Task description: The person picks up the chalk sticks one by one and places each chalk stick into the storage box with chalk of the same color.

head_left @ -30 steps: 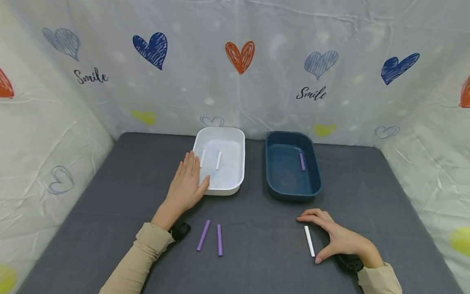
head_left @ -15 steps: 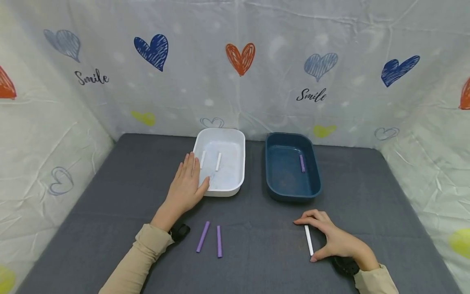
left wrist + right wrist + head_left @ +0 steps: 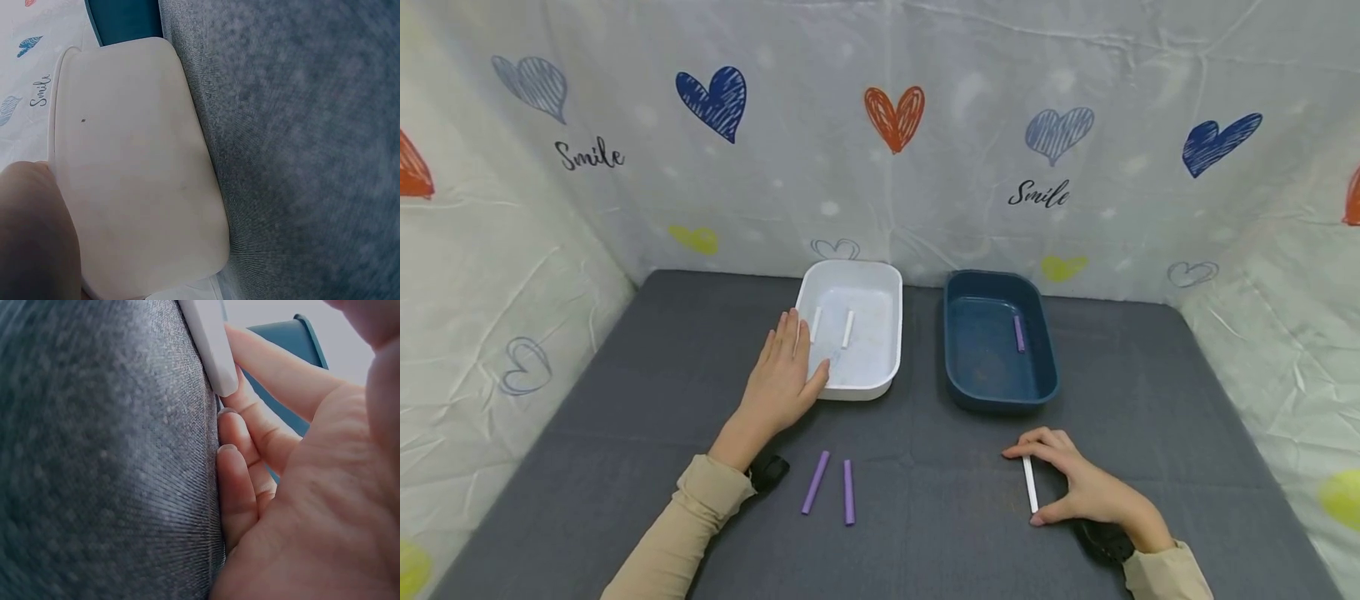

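In the head view my right hand (image 3: pixel 1086 483) spans a white chalk stick (image 3: pixel 1031 485) lengthwise, thumb at the near end and forefinger at the far end. The right wrist view shows one end of that white chalk (image 3: pixel 220 369) against the fingers, close to the cloth. My left hand (image 3: pixel 781 379) lies with straight fingers along the left side of a white tray (image 3: pixel 897 350). Inside that tray are two white chalk sticks (image 3: pixel 847 329), one partly beside the fingertips. In the left wrist view the tray's outer wall (image 3: pixel 137 156) fills the middle, with the thumb (image 3: pixel 34 231) at its rim.
Two purple chalk sticks (image 3: pixel 848 492) lie on the grey cloth (image 3: pixel 925 533) near my left wrist. A dark blue tray (image 3: pixel 1000 398) stands right of the white one, holding a purple chalk stick (image 3: pixel 1018 333). A printed curtain (image 3: pixel 955 208) hangs behind the table.
My right hand has moved slightly left and closed its thumb and forefinger on the white chalk's ends. The chalk has shifted slightly away from me. My left hand has stayed put.
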{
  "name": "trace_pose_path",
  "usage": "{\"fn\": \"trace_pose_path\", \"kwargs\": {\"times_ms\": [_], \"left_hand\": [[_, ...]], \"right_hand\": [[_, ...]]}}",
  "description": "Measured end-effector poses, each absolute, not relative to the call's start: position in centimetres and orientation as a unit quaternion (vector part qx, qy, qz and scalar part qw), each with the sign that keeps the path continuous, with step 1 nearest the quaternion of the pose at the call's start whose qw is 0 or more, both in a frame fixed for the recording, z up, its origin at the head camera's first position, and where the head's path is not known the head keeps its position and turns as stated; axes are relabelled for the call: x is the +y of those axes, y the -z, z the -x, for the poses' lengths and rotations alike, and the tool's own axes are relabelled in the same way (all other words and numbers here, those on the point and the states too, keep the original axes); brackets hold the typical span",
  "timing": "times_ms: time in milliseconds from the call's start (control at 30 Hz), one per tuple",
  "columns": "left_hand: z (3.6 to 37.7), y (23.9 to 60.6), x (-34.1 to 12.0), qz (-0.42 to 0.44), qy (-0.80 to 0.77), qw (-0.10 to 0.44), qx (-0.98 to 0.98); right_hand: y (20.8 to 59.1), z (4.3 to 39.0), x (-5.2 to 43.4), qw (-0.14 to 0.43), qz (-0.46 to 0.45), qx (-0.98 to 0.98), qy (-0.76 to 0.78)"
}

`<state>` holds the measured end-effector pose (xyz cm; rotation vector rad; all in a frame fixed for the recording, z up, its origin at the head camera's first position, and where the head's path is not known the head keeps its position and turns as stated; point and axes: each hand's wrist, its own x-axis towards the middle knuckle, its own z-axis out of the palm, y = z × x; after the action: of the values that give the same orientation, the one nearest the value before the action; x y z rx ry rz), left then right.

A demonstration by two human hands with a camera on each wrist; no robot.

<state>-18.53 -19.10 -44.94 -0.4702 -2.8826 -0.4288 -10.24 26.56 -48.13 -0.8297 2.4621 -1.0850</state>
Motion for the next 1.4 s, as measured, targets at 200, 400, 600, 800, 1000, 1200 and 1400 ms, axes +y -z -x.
{"fn": "trace_pose_path", "kwargs": {"times_ms": [200, 400, 600, 800, 1000, 1200, 1400], "left_hand": [[18.5, 44.8, -19.1, 0.157, 0.145, 0.091, -0.973], [18.4, 44.8, -19.1, 0.157, 0.144, 0.089, -0.973], [18.4, 44.9, -19.1, 0.157, 0.142, 0.092, -0.973], [18.5, 44.9, -19.2, 0.158, 0.144, 0.092, -0.973], [18.5, 45.0, -19.3, 0.156, 0.143, 0.093, -0.973], [18.4, 44.8, -19.1, 0.157, 0.144, 0.09, -0.973], [18.5, 44.9, -19.0, 0.157, 0.141, 0.092, -0.973]], "right_hand": [[48.1, 10.2, 26.5, 0.158, 0.29, 0.863, 0.383], [48.0, 10.2, 26.3, 0.155, 0.281, 0.865, 0.385], [47.9, 10.3, 26.3, 0.147, 0.282, 0.868, 0.382], [47.9, 10.3, 26.3, 0.147, 0.278, 0.867, 0.387], [48.0, 10.5, 25.8, 0.135, 0.308, 0.847, 0.412], [48.3, 10.8, 24.9, 0.153, 0.345, 0.797, 0.471], [48.2, 11.0, 24.1, 0.171, 0.35, 0.764, 0.515]]}}
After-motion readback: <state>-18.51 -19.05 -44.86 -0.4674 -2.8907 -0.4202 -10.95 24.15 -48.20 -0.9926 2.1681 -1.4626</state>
